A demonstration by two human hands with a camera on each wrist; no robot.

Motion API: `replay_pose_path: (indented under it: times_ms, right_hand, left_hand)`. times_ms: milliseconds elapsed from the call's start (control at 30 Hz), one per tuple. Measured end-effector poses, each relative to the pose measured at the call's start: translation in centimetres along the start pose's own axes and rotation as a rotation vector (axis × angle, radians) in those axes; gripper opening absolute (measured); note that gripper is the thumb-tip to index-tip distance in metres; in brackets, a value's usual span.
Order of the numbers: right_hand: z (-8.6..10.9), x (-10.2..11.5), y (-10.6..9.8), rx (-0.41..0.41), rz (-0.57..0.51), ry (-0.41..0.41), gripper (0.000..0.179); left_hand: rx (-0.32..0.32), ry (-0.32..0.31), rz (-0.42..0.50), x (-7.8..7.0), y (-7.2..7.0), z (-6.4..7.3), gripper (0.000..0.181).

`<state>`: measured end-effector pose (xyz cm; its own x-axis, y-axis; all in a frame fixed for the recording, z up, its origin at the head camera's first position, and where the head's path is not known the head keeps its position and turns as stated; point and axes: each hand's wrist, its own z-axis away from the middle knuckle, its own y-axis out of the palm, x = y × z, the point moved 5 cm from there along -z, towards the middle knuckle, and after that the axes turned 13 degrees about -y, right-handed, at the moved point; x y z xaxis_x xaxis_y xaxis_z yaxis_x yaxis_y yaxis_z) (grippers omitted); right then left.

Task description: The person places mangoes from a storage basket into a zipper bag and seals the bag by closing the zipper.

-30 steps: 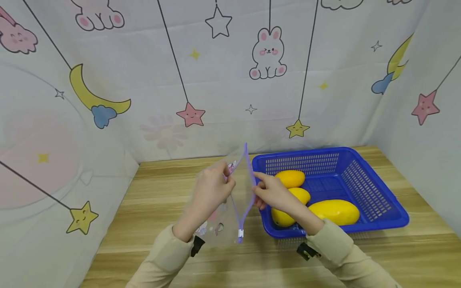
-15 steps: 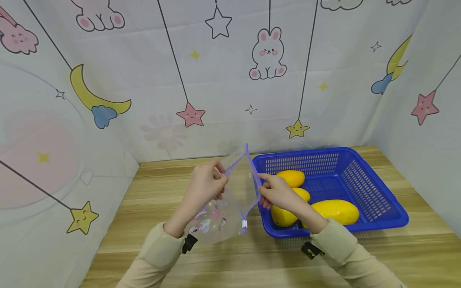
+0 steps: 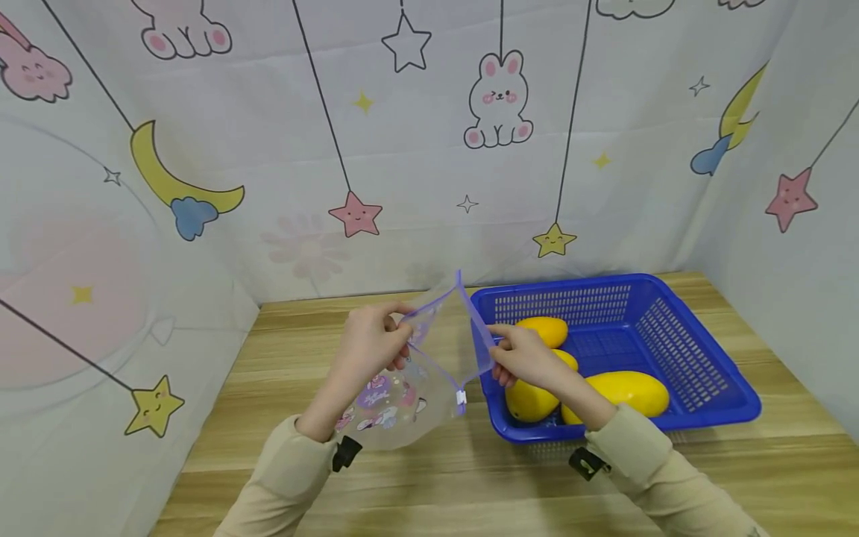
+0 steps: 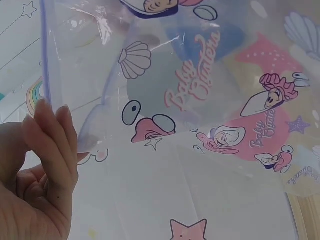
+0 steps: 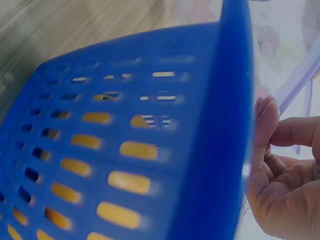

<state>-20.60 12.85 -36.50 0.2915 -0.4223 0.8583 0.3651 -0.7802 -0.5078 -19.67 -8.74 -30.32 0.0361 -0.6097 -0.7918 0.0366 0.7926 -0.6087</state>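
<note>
A clear zip bag with purple edging and cartoon prints hangs between the two hands, its mouth spread wide. My left hand pinches one side of the opening, and my right hand pinches the opposite side, over the basket's near-left rim. A white slider sits at the near end of the purple zip. In the left wrist view the printed bag fills most of the picture beside the left hand. The right wrist view shows the right hand behind the basket's blue wall, fingertips on the purple edge.
At the right stands a blue plastic basket holding yellow mangoes: one at the back, one at the left and one in front. The wooden table meets a printed cloth wall behind.
The hands have moved apart, left hand leftward and right hand slightly rightward, spreading the bag's mouth wider. The slider end has risen a little. The basket and mangoes have stayed put.
</note>
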Motion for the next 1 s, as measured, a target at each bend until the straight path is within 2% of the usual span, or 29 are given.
replay_pose_path:
  times_ms: [100,333,467,633,1000]
  right_hand:
    - [0.0,-0.3,-0.2,0.004,0.003,0.006,0.049]
    - [0.2,-0.9,-0.6,0.014,0.018,0.017,0.048]
    - [0.2,-1.0,-0.6,0.005,-0.002,0.017,0.04]
    - [0.0,-0.6,-0.3,-0.007,-0.037,0.005,0.025]
    - [-0.2,0.6,0.4,0.006,-0.071,-0.026,0.02]
  left_hand:
    - [0.005,-0.027,0.032,0.5,-0.3,-0.1,0.03]
    - [0.026,-0.029,0.074,1.3,-0.7,-0.1,0.024]
    - [0.034,-0.047,0.089,1.5,-0.6,-0.1,0.022]
    - [0.047,-0.051,0.108,1.4,-0.3,0.0,0.022]
    - [0.118,-0.025,0.19,0.5,0.7,0.0,0.022]
